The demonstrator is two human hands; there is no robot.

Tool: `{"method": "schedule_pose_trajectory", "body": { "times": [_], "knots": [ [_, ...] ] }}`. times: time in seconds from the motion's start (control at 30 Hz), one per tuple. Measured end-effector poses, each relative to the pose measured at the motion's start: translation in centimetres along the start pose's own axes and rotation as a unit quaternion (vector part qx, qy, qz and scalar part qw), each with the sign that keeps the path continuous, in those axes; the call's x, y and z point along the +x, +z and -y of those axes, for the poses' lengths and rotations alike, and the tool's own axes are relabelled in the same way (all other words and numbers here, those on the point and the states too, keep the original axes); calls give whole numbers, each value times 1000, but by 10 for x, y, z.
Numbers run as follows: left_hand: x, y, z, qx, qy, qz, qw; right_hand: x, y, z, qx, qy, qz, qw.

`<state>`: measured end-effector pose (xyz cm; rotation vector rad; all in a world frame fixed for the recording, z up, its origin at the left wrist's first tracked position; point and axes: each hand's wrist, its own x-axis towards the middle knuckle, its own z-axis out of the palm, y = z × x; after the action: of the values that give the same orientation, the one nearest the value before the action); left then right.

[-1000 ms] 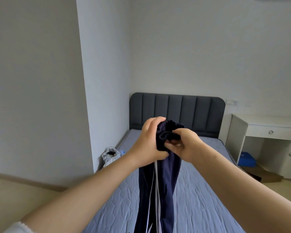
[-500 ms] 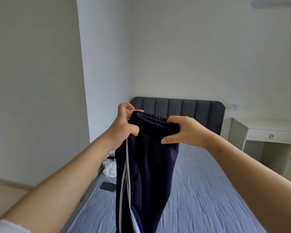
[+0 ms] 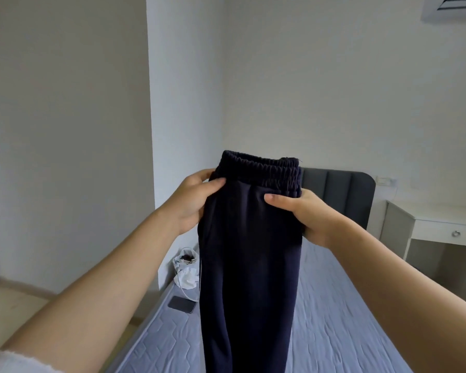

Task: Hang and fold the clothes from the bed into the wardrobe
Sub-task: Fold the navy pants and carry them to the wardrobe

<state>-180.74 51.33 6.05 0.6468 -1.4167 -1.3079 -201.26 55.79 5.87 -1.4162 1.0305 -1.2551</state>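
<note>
The left hand (image 3: 191, 201) and right hand (image 3: 306, 215) pinch the dark blue soft trousers (image 3: 250, 251) near the waistband, hanging over the grey-blue quilted bed (image 3: 334, 319).

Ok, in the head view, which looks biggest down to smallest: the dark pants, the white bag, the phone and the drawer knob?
1. dark pants, though being held nearest the camera helps
2. white bag
3. phone
4. drawer knob, farther off
</note>
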Motion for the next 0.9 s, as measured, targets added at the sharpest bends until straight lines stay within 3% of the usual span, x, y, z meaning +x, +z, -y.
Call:
{"method": "schedule_pose_trajectory", "body": {
  "times": [0.13, 0.27, 0.4, 0.47, 0.57, 0.67, 0.8, 0.9],
  "knots": [
    [2, -7, -23, 35, 27, 6, 999, 3, 3, 22, 45, -29, -30, 998],
    [2, -12, -50, -53, 62, 10, 997, 6, 2, 52, 92, -45, 36, 994],
    [-1, -11, -56, 133, -56, -2, 990, 10, 4, 62, 45, -55, -15, 997],
    [-3, -15, -60, 162, -54, -6, 985, 9, 2, 61, 3, -67, -41, 997],
    [-6, -27, -72, 50, 4, 44, 998, 6, -5, 70, 34, -77, -18, 996],
    [-1, -28, -77, 22, -18, 97, 995, 11, -7, 78, 55, -29, 19, 998],
    [26, -33, -36, 187, -123, 12, 974, 29, -5, 37, -19, 77, -56, 995],
    [53, -42, -6, 376, -156, -18, 913, 49, -1, 3, -117, 96, -136, 979]
  ]
}}
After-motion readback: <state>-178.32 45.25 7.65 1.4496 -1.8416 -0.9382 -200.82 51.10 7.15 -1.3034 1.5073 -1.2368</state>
